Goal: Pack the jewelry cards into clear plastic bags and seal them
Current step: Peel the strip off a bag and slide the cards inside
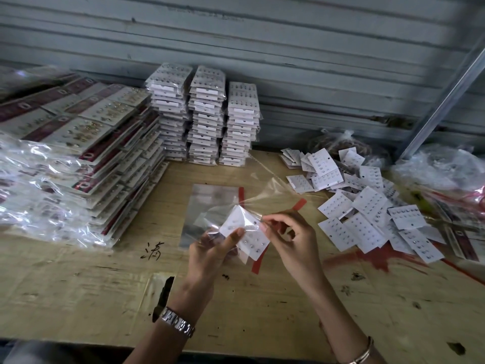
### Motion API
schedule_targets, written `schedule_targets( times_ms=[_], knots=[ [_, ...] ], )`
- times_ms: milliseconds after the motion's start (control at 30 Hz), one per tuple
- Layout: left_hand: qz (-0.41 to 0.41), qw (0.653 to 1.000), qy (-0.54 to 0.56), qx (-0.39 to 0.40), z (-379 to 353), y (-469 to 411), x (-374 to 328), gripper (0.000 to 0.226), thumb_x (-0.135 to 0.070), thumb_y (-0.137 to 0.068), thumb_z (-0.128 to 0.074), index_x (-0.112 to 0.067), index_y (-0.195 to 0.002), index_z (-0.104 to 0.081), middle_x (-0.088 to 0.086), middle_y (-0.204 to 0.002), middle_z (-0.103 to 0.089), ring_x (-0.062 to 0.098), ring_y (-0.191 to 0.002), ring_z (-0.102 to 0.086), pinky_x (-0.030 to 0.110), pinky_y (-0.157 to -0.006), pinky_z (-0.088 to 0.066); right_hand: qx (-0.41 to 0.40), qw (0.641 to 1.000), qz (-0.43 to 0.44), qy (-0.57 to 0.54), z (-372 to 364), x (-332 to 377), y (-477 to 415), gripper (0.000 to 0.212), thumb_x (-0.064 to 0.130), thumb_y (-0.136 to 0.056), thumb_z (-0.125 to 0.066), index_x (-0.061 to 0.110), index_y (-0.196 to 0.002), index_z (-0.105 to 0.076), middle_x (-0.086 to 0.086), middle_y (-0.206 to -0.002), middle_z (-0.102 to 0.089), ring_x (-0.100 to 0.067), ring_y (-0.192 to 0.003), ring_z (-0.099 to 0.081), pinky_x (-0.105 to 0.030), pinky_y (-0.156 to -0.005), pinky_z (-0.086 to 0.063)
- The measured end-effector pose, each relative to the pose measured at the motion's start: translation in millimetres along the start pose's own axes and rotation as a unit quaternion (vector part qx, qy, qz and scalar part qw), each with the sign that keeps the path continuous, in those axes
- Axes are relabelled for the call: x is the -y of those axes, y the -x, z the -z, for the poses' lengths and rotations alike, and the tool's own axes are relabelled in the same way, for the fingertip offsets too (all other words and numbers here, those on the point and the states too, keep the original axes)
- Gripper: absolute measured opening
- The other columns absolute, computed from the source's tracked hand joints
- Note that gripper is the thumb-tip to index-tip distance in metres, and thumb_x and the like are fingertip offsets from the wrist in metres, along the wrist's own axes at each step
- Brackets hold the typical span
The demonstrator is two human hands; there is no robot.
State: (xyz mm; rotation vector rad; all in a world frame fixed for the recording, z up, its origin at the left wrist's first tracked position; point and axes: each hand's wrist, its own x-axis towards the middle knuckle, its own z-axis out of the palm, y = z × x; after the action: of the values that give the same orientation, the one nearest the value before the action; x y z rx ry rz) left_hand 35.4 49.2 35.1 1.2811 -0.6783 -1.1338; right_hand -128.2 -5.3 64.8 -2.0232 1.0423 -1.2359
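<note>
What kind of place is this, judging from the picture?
Probably a small packing workshop: tall stacks of bagged cards against a corrugated wall, loose jewelry cards heaped on a cardboard-covered table.

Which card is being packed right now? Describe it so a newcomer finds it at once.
On the bare wooden tabletop, look just above centre, between the two hands. The white rectangular jewelry card sits there, half inside a clear plastic bag. Unlike the loose white cards heaped to the right, it is lifted off the table.

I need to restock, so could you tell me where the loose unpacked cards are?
In the head view, the loose cards lie heaped on the table's right side, just right of the right hand.
</note>
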Motion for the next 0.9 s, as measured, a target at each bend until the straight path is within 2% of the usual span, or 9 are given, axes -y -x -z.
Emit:
schedule_targets(
  times_ms=[167, 267, 400, 533, 633, 700, 767, 833, 900],
  knots=[
    [0.007, 1.0, 0.005, 0.009, -2, 3, -1, 0.062, -0.036, -0.067, -0.081, 0.01, -0.106, -0.064, 0.019, -0.094, -0.074, 0.036, -0.091, -0.071, 0.042, -0.077, -0.057, 0.0, 1.0, -0.03, 0.002, -7, -5, -5, 0.01, 0.012, -0.086, -0.074, 0.005, -0.092, -0.071, -0.001, -0.085, -0.068, -0.01, -0.078, -0.063, -0.018, -0.068, -0.049],
    [0.012, 1.0, 0.02, 0.008, -1, 4, -1, 0.061, -0.032, -0.07, -0.08, 0.013, -0.108, -0.062, 0.021, -0.096, -0.074, 0.039, -0.092, -0.07, 0.042, -0.079, -0.056, 0.006, 0.996, -0.084, -0.007, -7, -10, -6, 0.012, 0.017, -0.089, -0.07, 0.005, -0.091, -0.072, -0.002, -0.081, -0.068, -0.01, -0.073, -0.063, -0.017, -0.064, -0.047],
    [0.013, 0.999, 0.036, 0.0, 0, 5, -4, 0.068, -0.035, -0.065, -0.08, 0.015, -0.107, -0.061, 0.02, -0.095, -0.074, 0.032, -0.084, -0.069, 0.042, -0.077, -0.052, 0.011, 0.989, -0.144, -0.035, -2, -14, -2, 0.012, 0.018, -0.094, -0.064, 0.009, -0.089, -0.07, 0.001, -0.078, -0.069, -0.001, -0.068, -0.061, -0.01, -0.062, -0.043],
    [0.007, 0.999, 0.045, -0.017, 3, 2, -4, 0.067, -0.034, -0.065, -0.08, 0.016, -0.106, -0.062, 0.023, -0.098, -0.073, 0.033, -0.085, -0.067, 0.04, -0.076, -0.052, 0.028, 0.986, -0.16, -0.03, 4, -17, 4, 0.026, 0.03, -0.095, -0.059, 0.012, -0.078, -0.065, 0.009, -0.06, -0.056, -0.001, -0.052, -0.048, -0.012, -0.053, -0.037],
    [0.008, 0.998, 0.052, -0.027, 5, 0, -4, 0.062, -0.031, -0.067, -0.079, 0.013, -0.108, -0.062, 0.022, -0.1, -0.073, 0.038, -0.094, -0.068, 0.042, -0.079, -0.055, 0.035, 0.986, -0.153, -0.05, 6, -16, 8, 0.035, 0.033, -0.095, -0.055, 0.01, -0.069, -0.057, 0.012, -0.05, -0.047, -0.002, -0.046, -0.04, -0.013, -0.05, -0.034],
    [0.004, 0.999, 0.046, -0.029, 7, -1, -2, 0.055, -0.029, -0.07, -0.079, 0.01, -0.105, -0.063, 0.021, -0.099, -0.073, 0.042, -0.097, -0.068, 0.047, -0.084, -0.056, 0.028, 0.992, -0.119, -0.043, 6, -14, 8, 0.024, 0.023, -0.095, -0.06, 0.01, -0.076, -0.058, 0.012, -0.06, -0.054, -0.004, -0.053, -0.046, -0.015, -0.053, -0.038],
    [-0.002, 0.999, 0.036, -0.03, 9, -2, -1, 0.044, -0.029, -0.069, -0.08, 0.001, -0.098, -0.066, 0.02, -0.096, -0.074, 0.043, -0.096, -0.068, 0.049, -0.084, -0.056, 0.026, 0.995, -0.089, -0.028, 5, -14, 7, 0.005, 0.01, -0.094, -0.062, 0.01, -0.098, -0.064, 0.006, -0.086, -0.064, -0.006, -0.074, -0.059, -0.02, -0.065, -0.048],
    [-0.006, 0.999, 0.031, -0.028, 9, -2, -1, 0.04, -0.03, -0.068, -0.08, -0.004, -0.095, -0.066, 0.019, -0.095, -0.074, 0.042, -0.094, -0.069, 0.051, -0.084, -0.056, 0.034, 0.996, -0.072, -0.027, 3, -12, 7, 0.018, 0.01, -0.095, -0.061, 0.013, -0.112, -0.065, 0.007, -0.102, -0.067, -0.005, -0.09, -0.063, -0.021, -0.072, -0.051],
    [-0.014, 0.999, 0.027, -0.022, 9, -2, -1, 0.037, -0.031, -0.068, -0.08, -0.007, -0.093, -0.066, 0.018, -0.094, -0.075, 0.04, -0.091, -0.069, 0.05, -0.081, -0.056, 0.049, 0.996, -0.067, -0.023, 1, -10, 6, 0.022, 0.019, -0.095, -0.061, 0.014, -0.117, -0.066, 0.011, -0.107, -0.068, -0.003, -0.095, -0.064, -0.015, -0.074, -0.049]
  ],
)
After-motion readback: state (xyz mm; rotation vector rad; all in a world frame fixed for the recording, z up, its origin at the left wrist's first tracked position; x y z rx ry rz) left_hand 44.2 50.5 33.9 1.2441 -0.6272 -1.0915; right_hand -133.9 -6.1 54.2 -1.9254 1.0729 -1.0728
